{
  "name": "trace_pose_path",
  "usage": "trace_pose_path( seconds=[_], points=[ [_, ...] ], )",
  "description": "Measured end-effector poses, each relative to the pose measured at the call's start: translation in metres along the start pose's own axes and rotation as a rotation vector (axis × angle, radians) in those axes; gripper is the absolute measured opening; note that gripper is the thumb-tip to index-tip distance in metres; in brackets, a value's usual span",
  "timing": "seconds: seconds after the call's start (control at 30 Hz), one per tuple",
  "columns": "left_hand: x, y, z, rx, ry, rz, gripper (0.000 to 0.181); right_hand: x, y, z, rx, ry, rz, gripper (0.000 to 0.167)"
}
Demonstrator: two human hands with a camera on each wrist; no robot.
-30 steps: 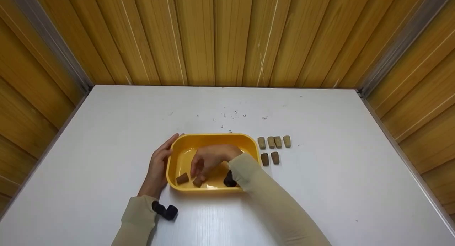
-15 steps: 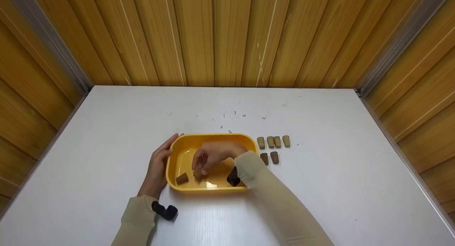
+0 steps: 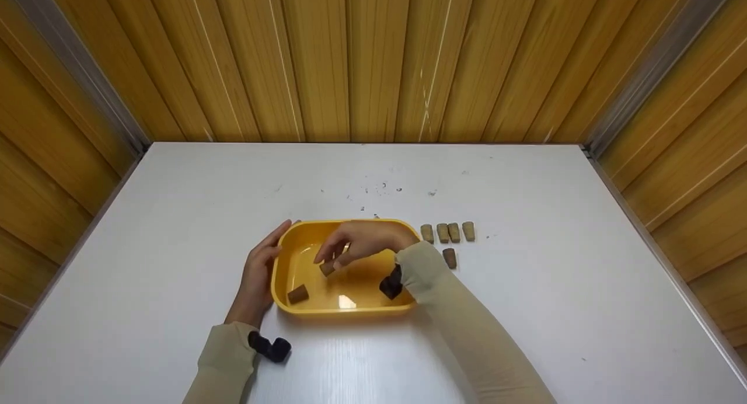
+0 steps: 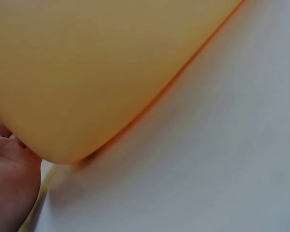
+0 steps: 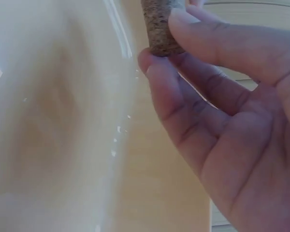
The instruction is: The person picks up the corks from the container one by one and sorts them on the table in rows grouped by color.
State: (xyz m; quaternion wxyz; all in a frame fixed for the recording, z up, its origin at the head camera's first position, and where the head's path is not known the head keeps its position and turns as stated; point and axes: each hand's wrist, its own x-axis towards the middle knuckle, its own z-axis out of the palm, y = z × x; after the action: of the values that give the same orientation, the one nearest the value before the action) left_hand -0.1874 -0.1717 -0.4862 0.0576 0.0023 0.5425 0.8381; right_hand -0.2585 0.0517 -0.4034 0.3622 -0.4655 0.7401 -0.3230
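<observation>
My right hand pinches a brown cork stopper between thumb and fingers, above the floor of a yellow plastic tub. In the right wrist view, the speckled cork's narrow upper part runs out of the frame, and the thumb presses its side. Another brown cork lies on its side in the tub's near left corner. My left hand rests along the outside of the tub's left wall, fingers extended toward the far corner. The left wrist view shows the palm beside the tub's wall.
Several lighter corks lie in a row on the white table, right of the tub. Below them a darker cork sits close to the right sleeve. Yellow slatted walls enclose the table's back and sides.
The right hand has lifted the brown cork off the tub's floor and moved it slightly away from me. The right sleeve now covers one of the darker corks on the table. The left hand stays put.
</observation>
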Motion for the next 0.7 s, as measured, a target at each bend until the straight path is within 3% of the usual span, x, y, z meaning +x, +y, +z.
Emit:
trace_pose_path(
  seconds=[0.47,0.7],
  points=[
    [-0.001,0.001,0.001,-0.02,0.01,-0.013,0.055,-0.02,0.001,-0.01,-0.021,0.1,0.001,0.03],
    [-0.001,0.001,0.001,-0.045,0.016,-0.02,0.055,-0.034,0.002,-0.016,0.036,0.166,0.028,0.03]
  ],
)
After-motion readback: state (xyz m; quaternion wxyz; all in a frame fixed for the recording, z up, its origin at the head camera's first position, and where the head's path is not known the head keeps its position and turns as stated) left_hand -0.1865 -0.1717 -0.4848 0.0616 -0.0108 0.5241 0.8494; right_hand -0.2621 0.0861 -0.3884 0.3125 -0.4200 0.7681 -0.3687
